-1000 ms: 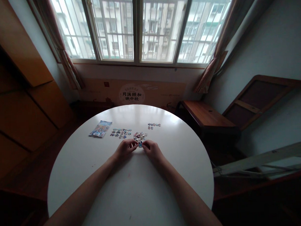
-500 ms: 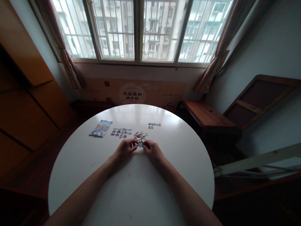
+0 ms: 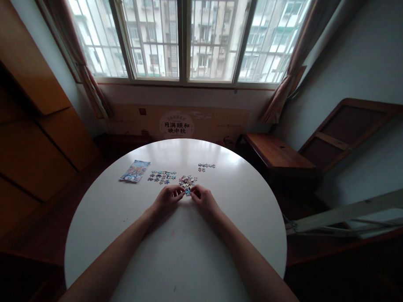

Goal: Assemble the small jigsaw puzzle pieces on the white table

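Between my fingertips is a small blue jigsaw piece (image 3: 188, 192), just in front of a heap of loose jigsaw pieces (image 3: 188, 181). My left hand (image 3: 170, 197) pinches it from the left, thumb and index finger together. From the right, my right hand (image 3: 201, 197) closes on its other edge. Whether it is one piece or two joined is too small to tell. Left of the heap several jigsaw pieces (image 3: 162, 176) lie spread flat. A short row of pieces (image 3: 206, 166) sits farther back to the right.
A colourful picture sheet or packet (image 3: 135, 171) lies at the left of the round white table (image 3: 198, 252). Beyond the table are a wooden bench (image 3: 277, 152) at the right, a printed banner (image 3: 131, 120) and a barred window (image 3: 154, 38).
Both hands stay at the same spot, still pinching the blue piece. Only a very slight shift of the camera shows.
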